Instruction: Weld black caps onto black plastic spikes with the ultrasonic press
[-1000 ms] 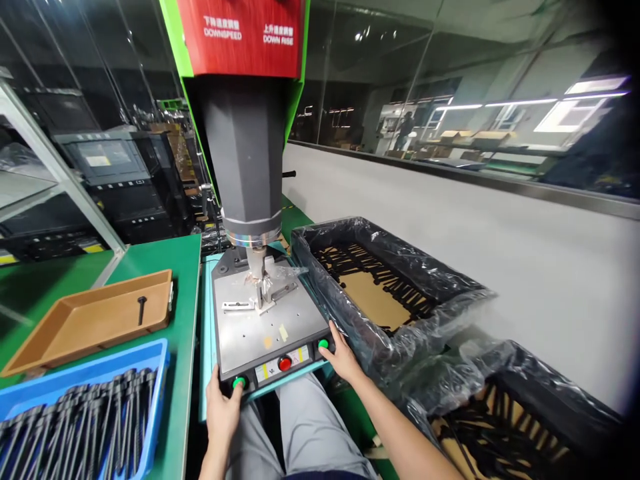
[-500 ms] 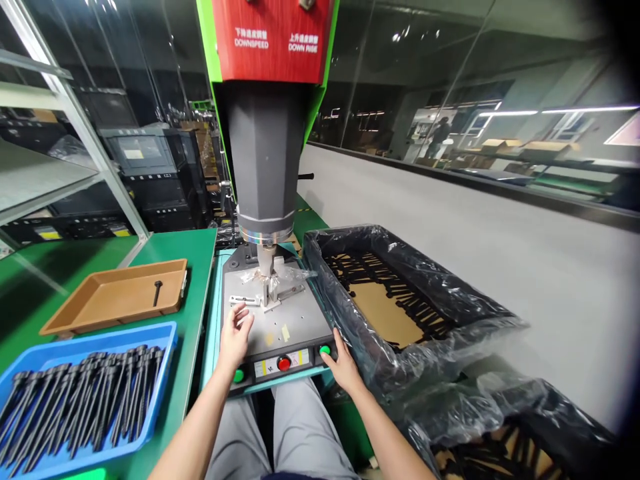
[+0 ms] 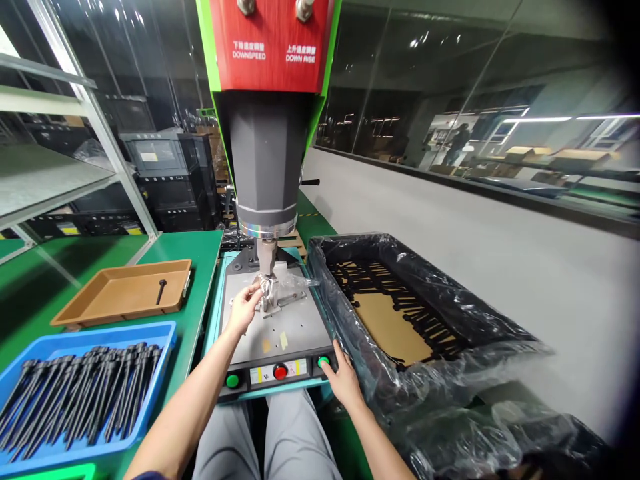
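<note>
At the metal fixture on the press plate, below the welding horn, my left hand has its thumb and fingers drawn together. Whatever lies between the fingertips is hidden by the hand and clear plastic film. My right hand rests open at the press base's front right corner, its thumb at the right green button and its fingers along the side. The left green button and the red button are untouched.
To the left, a blue tray holds many black rod-like parts, and a brown tray holds one black part. A plastic-lined black bin with black parts on cardboard stands right. Metal shelving rises at left.
My left hand has left the left green button and moved forward over the plate to the fixture. My right hand has stayed at its button. The view has shifted left.
</note>
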